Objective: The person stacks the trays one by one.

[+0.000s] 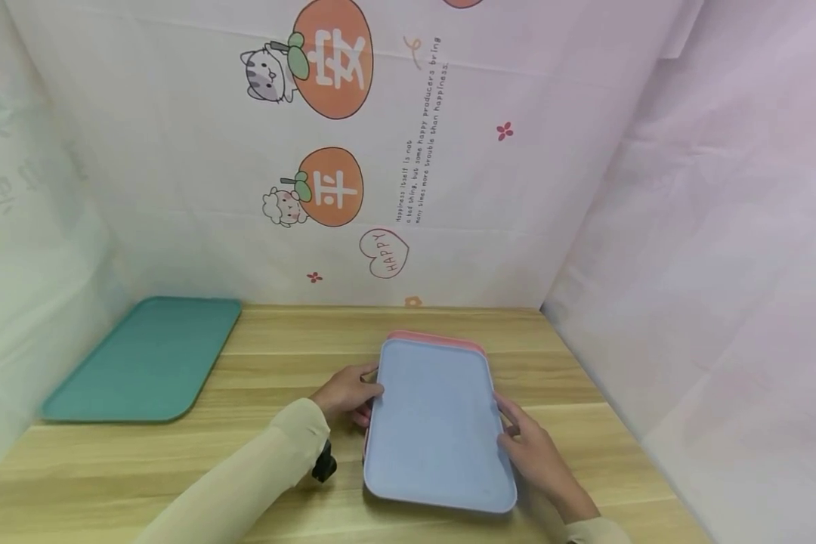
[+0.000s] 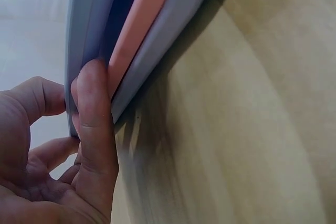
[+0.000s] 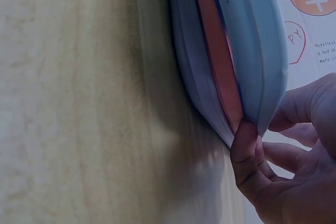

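A light blue tray (image 1: 438, 431) lies over a pink tray (image 1: 435, 338), whose far rim peeks out behind it. Both wrist views show a gap between these two, and a greyish tray (image 2: 176, 17) at the bottom of the stack. On the left long side, my left hand (image 1: 347, 393) pinches the blue tray's rim, thumb above and fingertips beneath, between it and the pink one. My right hand (image 1: 532, 453) pinches the opposite rim; one fingertip also meets the edge of the pink tray (image 3: 218, 56) in the right wrist view.
A teal tray (image 1: 151, 359) lies flat at the back left of the wood-grain table (image 1: 292, 340). White printed cloth (image 1: 476, 227) hangs behind the table and at both sides. A small black object (image 1: 324, 462) shows at the left cuff.
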A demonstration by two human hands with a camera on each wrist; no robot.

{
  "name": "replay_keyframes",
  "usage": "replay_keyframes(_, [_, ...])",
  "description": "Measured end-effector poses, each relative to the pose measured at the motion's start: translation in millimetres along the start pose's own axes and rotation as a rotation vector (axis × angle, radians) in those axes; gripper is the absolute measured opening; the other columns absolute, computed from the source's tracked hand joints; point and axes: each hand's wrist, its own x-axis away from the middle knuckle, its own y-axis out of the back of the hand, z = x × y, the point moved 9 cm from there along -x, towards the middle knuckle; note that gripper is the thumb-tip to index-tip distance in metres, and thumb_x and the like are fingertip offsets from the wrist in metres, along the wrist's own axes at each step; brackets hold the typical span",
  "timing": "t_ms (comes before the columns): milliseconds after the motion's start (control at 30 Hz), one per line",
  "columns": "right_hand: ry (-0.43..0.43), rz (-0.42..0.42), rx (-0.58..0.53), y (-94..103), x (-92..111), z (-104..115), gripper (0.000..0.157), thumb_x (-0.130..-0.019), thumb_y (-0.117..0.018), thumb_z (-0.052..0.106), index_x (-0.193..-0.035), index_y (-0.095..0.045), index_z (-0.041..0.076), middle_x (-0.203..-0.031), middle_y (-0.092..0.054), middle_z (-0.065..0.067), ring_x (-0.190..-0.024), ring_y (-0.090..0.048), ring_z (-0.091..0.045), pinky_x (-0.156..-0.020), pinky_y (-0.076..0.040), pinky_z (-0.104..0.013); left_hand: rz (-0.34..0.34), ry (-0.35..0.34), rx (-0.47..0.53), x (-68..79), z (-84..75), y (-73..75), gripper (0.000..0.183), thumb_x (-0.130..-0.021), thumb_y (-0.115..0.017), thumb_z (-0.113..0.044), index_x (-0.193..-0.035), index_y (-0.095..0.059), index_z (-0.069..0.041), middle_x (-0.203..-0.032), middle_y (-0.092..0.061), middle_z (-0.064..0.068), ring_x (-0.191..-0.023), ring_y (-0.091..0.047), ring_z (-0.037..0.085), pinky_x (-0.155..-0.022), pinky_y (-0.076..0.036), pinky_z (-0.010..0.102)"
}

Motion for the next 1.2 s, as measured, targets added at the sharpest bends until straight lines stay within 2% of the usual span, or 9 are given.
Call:
replay_keyframes(600, [0.011,-0.02,-0.002,-0.3,-10.5,7.8,0.067,-0.102,-0.058,-0.001,-0.167,-0.042,0.008,-0.167,-0.047,-0.025,-0.112,-0.068,-0.026,-0.08,-0.059,-0.029,-0.024,0.001,-0.019,-25.0,4.1,7.3,0.066,-0.104,-0.063,-0.013,-0.167,-0.044,-0.01,-0.084,-0.072,0.015,-0.06,-0.066,0.018,-0.054,-0.065,0.032])
replay_keyframes(833, [0.012,-0.023,0.007,-0.1,-15.0,6.5,0.066,-0.103,-0.057,-0.001,-0.167,-0.042,0.006,-0.165,-0.048,-0.026,-0.113,-0.068,-0.028,-0.081,-0.059,-0.031,-0.06,0.019,-0.047,-32.9,3.7,9.2,0.065,-0.104,-0.064,-0.013,-0.166,-0.046,-0.014,-0.073,-0.065,0.011,-0.055,-0.061,0.015,-0.051,-0.063,0.029])
replay_keyframes(1033, [-0.017,-0.02,0.019,-0.8,-17.4,3.4,0.064,-0.104,-0.055,-0.001,-0.167,-0.042,0.004,-0.163,-0.051,-0.024,-0.115,-0.068,-0.03,-0.085,-0.062,-0.036,-0.076,0.036,-0.074,-36.9,3.7,8.3,0.067,-0.103,-0.064,-0.015,-0.167,-0.045,-0.014,-0.074,-0.06,0.009,-0.057,-0.059,0.015,-0.053,-0.064,0.03])
replay_keyframes(1200, [-0.023,-0.018,0.018,-1.4,-19.3,3.1,0.064,-0.104,-0.055,0.0,-0.167,-0.041,0.004,-0.161,-0.053,-0.024,-0.117,-0.068,-0.031,-0.088,-0.063,-0.04,-0.076,-0.016,-0.135,-38.6,2.2,7.9,0.066,-0.105,-0.064,-0.017,-0.167,-0.043,-0.012,-0.077,-0.066,0.012,-0.059,-0.063,0.016,-0.053,-0.064,0.031])
